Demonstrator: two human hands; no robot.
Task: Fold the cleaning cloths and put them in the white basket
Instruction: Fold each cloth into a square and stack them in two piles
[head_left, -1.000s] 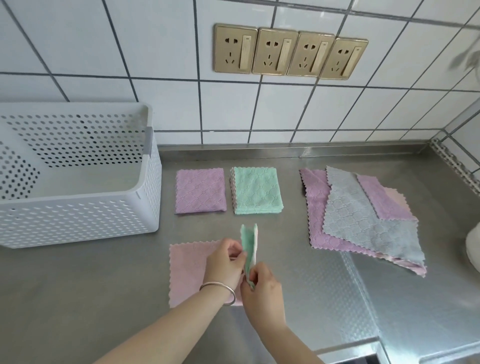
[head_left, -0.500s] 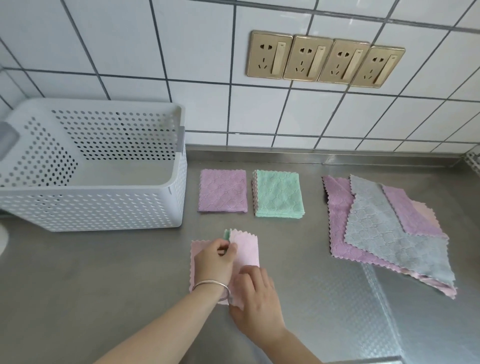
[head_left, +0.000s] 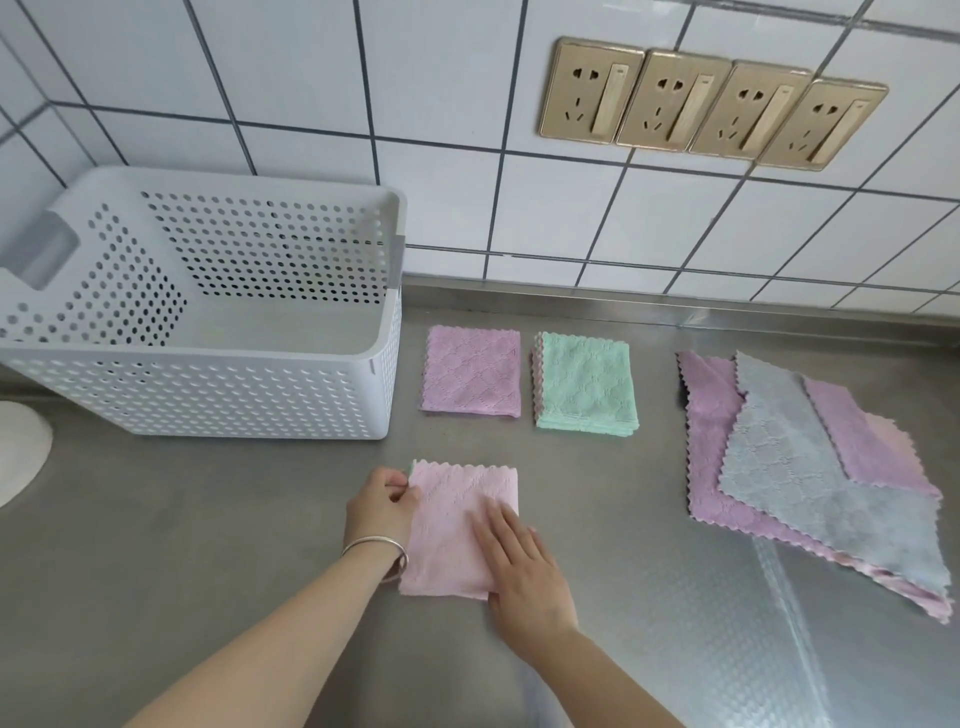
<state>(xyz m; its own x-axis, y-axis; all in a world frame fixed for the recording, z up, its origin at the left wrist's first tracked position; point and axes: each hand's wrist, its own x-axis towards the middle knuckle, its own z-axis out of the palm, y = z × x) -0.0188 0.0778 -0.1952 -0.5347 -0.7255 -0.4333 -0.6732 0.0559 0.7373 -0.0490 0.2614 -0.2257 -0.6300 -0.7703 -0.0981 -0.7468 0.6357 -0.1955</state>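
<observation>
The white basket (head_left: 208, 384) stands empty at the left of the steel counter (head_left: 649, 597); unfolded cloths (head_left: 810, 467) wait right. The folded pink cloth (head_left: 457, 525) lies near. The right hand (head_left: 524, 561) presses flat, open; the left hand (head_left: 382, 506) pinches its corner. Edges should align before creasing.

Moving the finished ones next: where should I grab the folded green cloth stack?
Take the green cloth stack by its near edge, coming from the front with fingers under and thumb on top. The folds seem to lie there, while the left side shows loose scalloped layers, so that grip likely keeps them together.
</observation>
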